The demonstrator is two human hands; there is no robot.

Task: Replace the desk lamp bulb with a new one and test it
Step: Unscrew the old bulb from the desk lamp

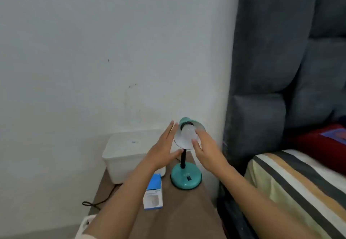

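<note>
A single wide-angle view comes from the person's head, looking forward and down over both bare forearms, which enter from the bottom edge and reach away from the lens. It faces a plain white wall [93, 51] that fills the upper left, with the brown wooden bench [179, 207] low in the picture and close beneath the camera. The small teal desk lamp with a round base [186, 177] stands near the centre, within arm's reach. The grey padded headboard [280, 60] bows at the right edge from lens distortion.
</note>
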